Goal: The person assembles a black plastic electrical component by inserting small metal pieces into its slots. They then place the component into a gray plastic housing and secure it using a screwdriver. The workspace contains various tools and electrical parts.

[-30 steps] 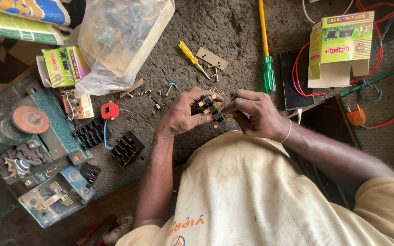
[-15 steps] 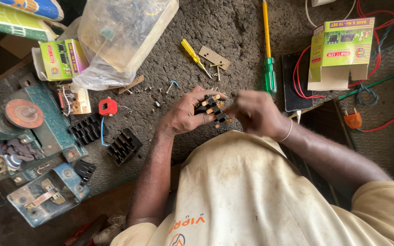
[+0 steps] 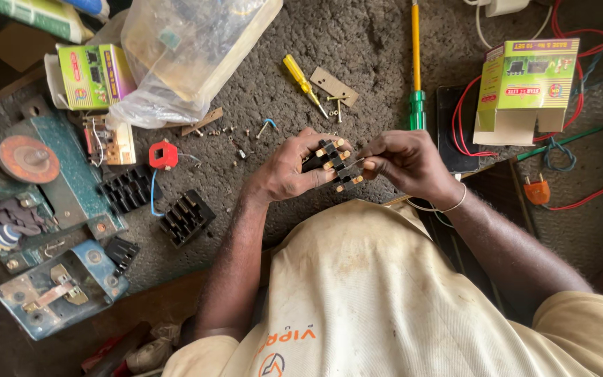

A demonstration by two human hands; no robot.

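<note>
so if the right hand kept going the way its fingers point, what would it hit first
The right hand points toward the black finned part held in the left hand; its fingertips already look to touch it, so that part comes first, then the left hand's fingers.

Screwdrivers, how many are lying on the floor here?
2. A small yellow screwdriver lies above the left hand, beside a cardboard strip. A long yellow-and-green screwdriver lies above the right hand. More could be hidden under the plastic bag.
</note>
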